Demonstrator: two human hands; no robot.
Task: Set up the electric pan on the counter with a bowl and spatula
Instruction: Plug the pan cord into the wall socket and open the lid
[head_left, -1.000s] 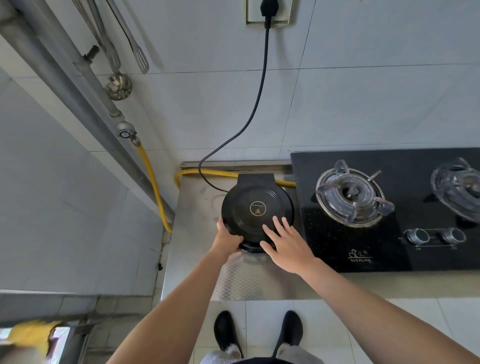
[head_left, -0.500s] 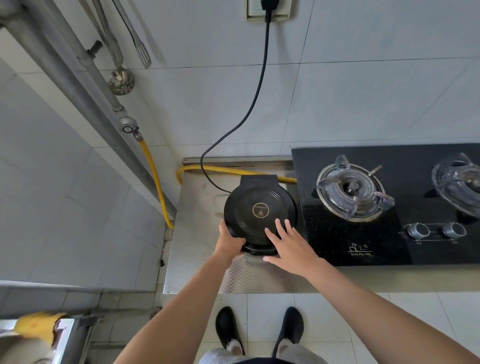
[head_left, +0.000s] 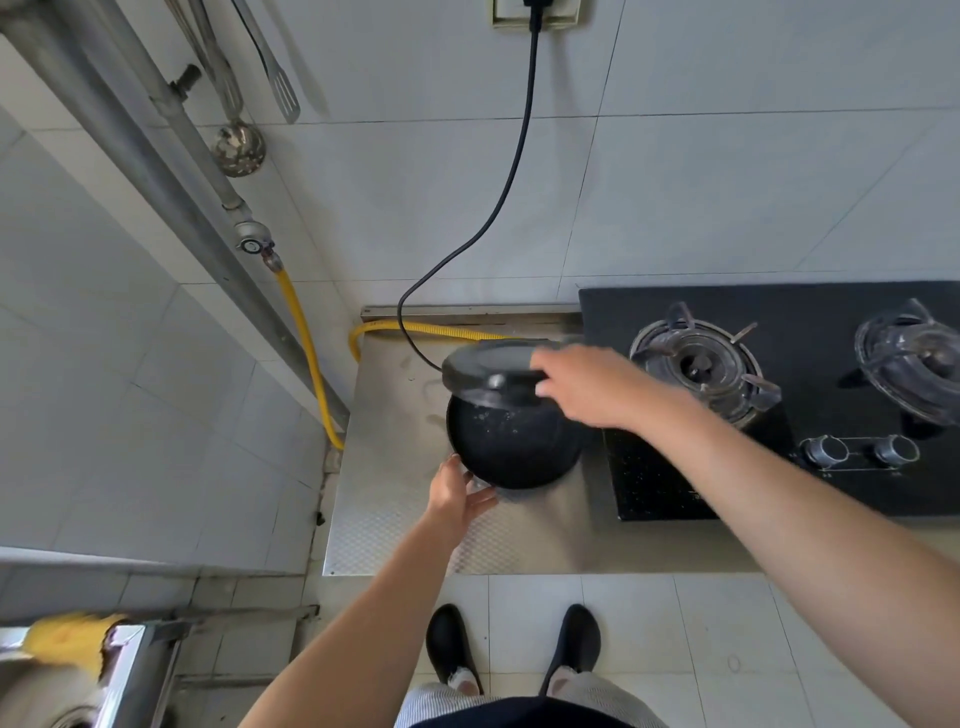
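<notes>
Now right hand (head_left: 592, 387) grips the raised lid (head_left: 488, 366); left hand (head_left: 457, 493), open, touches the pan (head_left: 511, 447).

Round black electric pan (head_left: 511, 452) sits on the steel worktop (head_left: 395, 525), left of the hob, its hinged lid (head_left: 488, 371) raised at the far side, speckled cooking plate exposed.

Single head-worn wide-angle view — steeply down over counter (head_left: 395, 519), near — tiled wall (head_left: 675, 182) beyond.

No legible text: faint print on the gas hob's (head_left: 779, 312) front edge and under its knobs (head_left: 857, 451) is unreadable.
</notes>
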